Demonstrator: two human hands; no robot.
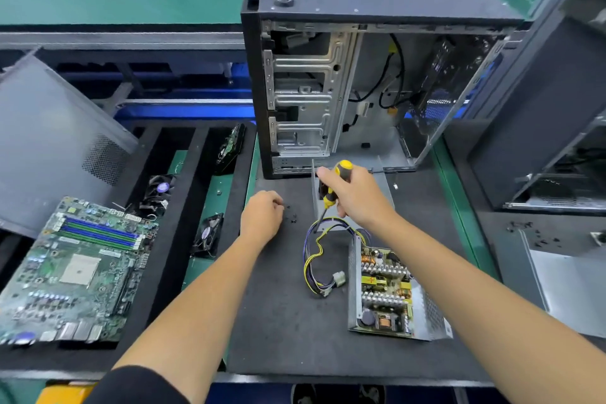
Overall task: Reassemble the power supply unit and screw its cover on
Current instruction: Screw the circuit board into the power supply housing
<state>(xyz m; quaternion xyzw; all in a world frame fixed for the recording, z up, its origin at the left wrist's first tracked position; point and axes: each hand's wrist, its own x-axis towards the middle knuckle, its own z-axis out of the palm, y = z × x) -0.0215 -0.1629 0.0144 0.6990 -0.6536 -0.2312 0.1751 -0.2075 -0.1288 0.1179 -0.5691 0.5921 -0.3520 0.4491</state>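
The open power supply unit (pixel 387 292) lies on the dark mat, its circuit board exposed, with a bundle of yellow, purple and black wires (pixel 319 256) looping off its left side. Its grey metal cover (pixel 316 197) stands behind it, partly hidden by my right hand. My right hand (pixel 355 195) grips a yellow-and-black screwdriver (pixel 334 188), tip pointing down toward the wires. My left hand (pixel 262 215) has its fingers curled beside a few small black screws (pixel 292 215) on the mat; whether it pinches one I cannot tell.
An open black computer case (pixel 360 75) stands behind the mat. A motherboard (pixel 75 269) lies at left on foam trays with two small fans (pixel 208 234). A grey side panel (pixel 49 141) leans at far left. Another case and more screws (pixel 524 229) sit at right.
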